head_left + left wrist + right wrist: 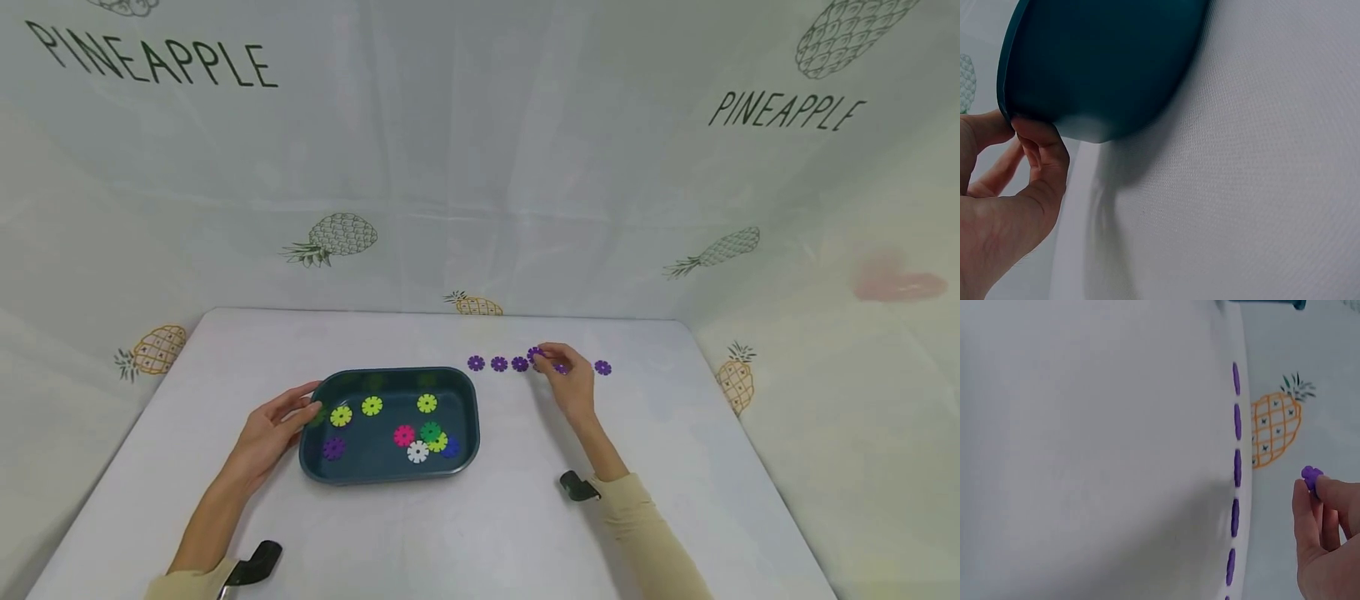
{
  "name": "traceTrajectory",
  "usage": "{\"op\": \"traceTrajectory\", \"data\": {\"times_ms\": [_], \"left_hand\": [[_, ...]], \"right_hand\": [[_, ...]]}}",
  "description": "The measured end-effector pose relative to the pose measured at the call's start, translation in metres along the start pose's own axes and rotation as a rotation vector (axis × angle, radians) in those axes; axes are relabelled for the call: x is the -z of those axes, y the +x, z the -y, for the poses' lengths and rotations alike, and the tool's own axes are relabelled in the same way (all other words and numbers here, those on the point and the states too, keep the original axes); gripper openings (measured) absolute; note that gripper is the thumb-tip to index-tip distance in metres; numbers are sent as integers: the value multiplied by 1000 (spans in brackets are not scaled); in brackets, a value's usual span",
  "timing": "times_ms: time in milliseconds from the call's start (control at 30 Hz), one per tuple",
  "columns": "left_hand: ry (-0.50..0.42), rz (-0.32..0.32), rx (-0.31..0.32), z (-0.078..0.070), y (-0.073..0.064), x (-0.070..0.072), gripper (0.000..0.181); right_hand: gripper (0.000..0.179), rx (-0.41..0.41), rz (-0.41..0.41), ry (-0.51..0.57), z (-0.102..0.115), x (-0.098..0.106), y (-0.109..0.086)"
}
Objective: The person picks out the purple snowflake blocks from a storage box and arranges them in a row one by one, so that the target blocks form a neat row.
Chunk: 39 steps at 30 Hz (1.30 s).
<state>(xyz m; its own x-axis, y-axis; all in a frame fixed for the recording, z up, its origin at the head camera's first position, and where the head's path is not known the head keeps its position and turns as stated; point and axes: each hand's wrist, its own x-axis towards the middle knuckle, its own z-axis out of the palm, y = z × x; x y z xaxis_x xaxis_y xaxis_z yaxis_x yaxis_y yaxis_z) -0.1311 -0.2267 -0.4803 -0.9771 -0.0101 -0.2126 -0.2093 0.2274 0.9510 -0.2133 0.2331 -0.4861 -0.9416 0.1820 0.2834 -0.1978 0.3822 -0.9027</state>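
My left hand (273, 429) grips the left rim of a dark teal tray (367, 471), thumb over the edge; in the left wrist view the fingers pinch the tray's wall (1104, 69). Inside lie several flower-shaped plastic discs: yellow (372, 406), pink (404, 436), green (430, 431), white (417, 452), blue (451, 447) and purple (334, 448). Between thumb and fingertips, my right hand (572, 383) pinches a purple disc (1311, 477), raised above the table. Below it runs a row of purple discs (1238, 422), partly hidden by the hand in the head view.
The white table (420, 542) ends at a back edge just behind the row. A pale cloth with pineapple prints (480, 183) hangs behind and at both sides. The rightmost purple disc (603, 367) lies right of my right hand. Black wrist mounts (255, 563) stick out near both sleeves.
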Motion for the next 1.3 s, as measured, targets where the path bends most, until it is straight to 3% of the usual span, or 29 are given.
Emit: {"op": "traceTrajectory", "data": {"times_ms": [800, 1100, 1300], "left_hand": [[15, 5, 3, 2, 0, 0, 70], [4, 3, 18, 2, 1, 0, 72], [1, 4, 5, 3, 1, 0, 70]], "right_hand": [[27, -158, -146, 37, -34, 72, 13], [29, -247, -194, -39, -45, 92, 14], [30, -295, -213, -34, -52, 102, 16]]}}
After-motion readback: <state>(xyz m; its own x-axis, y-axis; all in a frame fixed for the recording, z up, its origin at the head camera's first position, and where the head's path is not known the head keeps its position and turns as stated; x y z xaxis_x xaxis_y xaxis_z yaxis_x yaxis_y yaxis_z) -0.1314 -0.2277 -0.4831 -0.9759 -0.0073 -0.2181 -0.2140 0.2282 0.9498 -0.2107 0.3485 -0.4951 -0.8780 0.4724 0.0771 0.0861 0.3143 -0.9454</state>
